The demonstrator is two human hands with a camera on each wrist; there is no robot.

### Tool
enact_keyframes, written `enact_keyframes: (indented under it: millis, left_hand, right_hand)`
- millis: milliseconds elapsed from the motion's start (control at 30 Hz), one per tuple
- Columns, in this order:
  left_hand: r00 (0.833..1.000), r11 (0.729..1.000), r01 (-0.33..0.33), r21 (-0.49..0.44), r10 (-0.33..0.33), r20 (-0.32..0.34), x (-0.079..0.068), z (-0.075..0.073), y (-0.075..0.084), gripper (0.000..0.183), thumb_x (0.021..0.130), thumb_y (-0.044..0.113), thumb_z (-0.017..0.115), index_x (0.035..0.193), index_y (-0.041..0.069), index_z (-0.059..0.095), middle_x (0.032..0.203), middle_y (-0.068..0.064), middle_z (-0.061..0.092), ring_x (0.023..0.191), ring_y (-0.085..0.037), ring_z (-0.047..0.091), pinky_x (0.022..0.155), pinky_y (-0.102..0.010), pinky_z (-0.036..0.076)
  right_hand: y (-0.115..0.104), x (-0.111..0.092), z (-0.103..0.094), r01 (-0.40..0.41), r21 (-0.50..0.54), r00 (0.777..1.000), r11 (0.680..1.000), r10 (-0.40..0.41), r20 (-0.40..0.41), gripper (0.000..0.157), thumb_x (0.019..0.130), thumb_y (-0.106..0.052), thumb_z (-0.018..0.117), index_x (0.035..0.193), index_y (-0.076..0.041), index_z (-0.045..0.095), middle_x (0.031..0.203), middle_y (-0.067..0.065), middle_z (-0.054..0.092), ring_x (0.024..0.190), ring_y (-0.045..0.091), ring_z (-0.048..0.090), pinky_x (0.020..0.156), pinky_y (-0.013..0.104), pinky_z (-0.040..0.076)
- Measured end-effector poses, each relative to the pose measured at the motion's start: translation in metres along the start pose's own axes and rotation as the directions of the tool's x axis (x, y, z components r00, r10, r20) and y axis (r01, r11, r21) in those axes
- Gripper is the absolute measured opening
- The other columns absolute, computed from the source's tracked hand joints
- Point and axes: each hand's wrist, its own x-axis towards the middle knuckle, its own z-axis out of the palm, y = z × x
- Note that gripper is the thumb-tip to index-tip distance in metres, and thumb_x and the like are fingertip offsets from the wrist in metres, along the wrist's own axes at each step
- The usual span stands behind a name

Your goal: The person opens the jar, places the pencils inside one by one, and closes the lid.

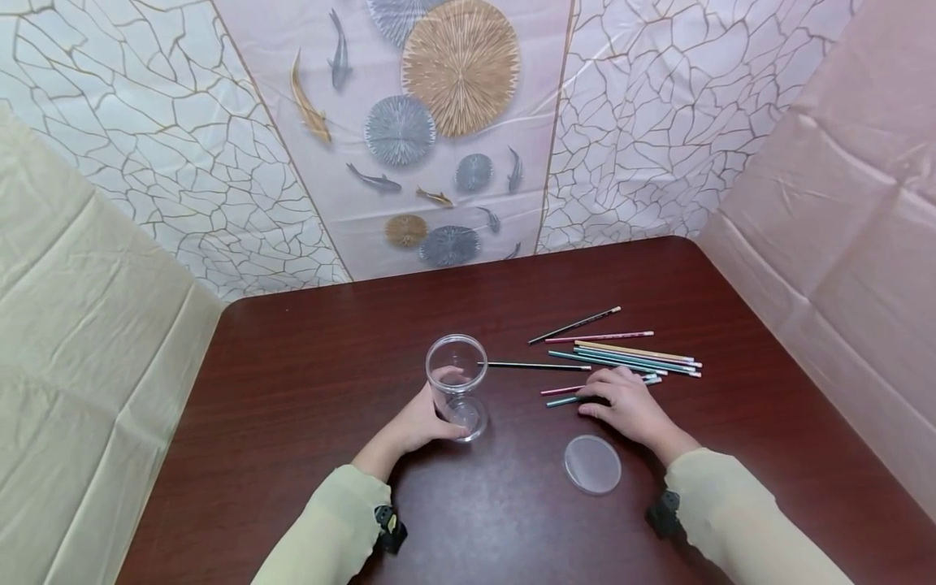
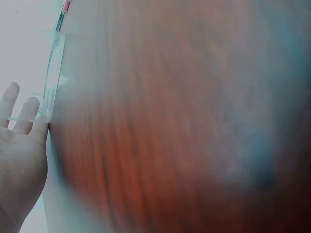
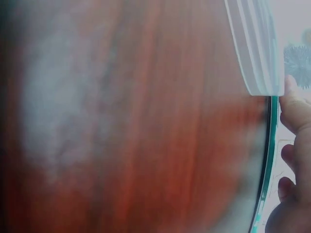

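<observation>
Around the lower part of a clear jar [image 1: 471,400], your left grip [image 1: 418,421] holds on, thumb at the near side of the base and fingers behind; the jar stands upright on the worktop [image 1: 314,390], mouth up. A dark green pencil [image 1: 537,366] lies to the right of that grip, its left end close beside the jar.

Your right grip [image 1: 623,406] is down over a lower red pencil [image 1: 560,392] and a teal pencil [image 1: 561,401], whose left ends poke out past your fingertips; you cannot tell from these views whether it pinches either one. Just beyond it lie several more pencils, among them a yellow pencil [image 1: 629,351], an upper red pencil [image 1: 607,336] and, farthest out, a black pencil [image 1: 574,326]. Nearer you than the right grip, and a little to its left, a clear round disc [image 1: 592,465] lies flat.
</observation>
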Motion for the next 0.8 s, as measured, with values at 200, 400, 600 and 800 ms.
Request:
enact_keyframes:
  millis: [200,400,600,800]
  left_hand:
    - [1.000,1.000,0.012,0.022,-0.012,-0.013,-0.001,0.000,0.002,0.083,0.063,-0.009,0.076,0.133,-0.007,0.029,0.125,-0.022,0.049,0.112,-0.039,0.048,0.091,-0.022,0.037]
    - [1.000,0.999,0.022,0.034,-0.022,-0.007,-0.001,0.000,0.004,0.083,0.064,-0.008,0.076,0.133,-0.005,0.029,0.126,-0.021,0.049,0.111,-0.038,0.049,0.091,-0.023,0.037]
    - [1.000,0.999,0.021,0.041,-0.021,-0.004,-0.002,0.000,0.003,0.083,0.064,-0.008,0.076,0.132,-0.006,0.029,0.127,-0.021,0.050,0.113,-0.033,0.048,0.093,-0.022,0.035]
    - [0.999,0.998,-0.047,0.031,0.047,0.003,-0.002,0.001,0.001,0.081,0.065,-0.011,0.075,0.130,-0.010,0.027,0.141,-0.027,0.035,0.121,-0.032,0.041,0.096,-0.020,0.031]
  right_hand:
    - [0.000,0.000,0.002,-0.010,-0.019,1.000,1.000,0.010,-0.013,0.018,0.074,-0.021,0.078,0.091,-0.017,0.073,0.095,-0.002,0.063,0.088,0.019,0.046,0.070,0.038,0.030]
    - [0.000,0.000,0.004,-0.057,-0.020,0.998,0.998,0.058,0.014,0.011,0.078,-0.022,0.076,0.088,-0.020,0.071,0.091,-0.007,0.063,0.089,0.018,0.045,0.069,0.037,0.028]
    - [-0.003,0.000,0.005,-0.068,-0.027,0.998,0.997,0.068,-0.010,0.007,0.078,-0.023,0.075,0.083,-0.022,0.070,0.088,-0.008,0.063,0.090,0.019,0.046,0.070,0.038,0.028]
    - [-0.011,0.005,0.000,-0.064,-0.008,0.996,0.998,0.063,-0.070,0.008,0.077,-0.021,0.075,0.081,-0.022,0.069,0.090,-0.005,0.063,0.091,0.019,0.046,0.072,0.039,0.029]
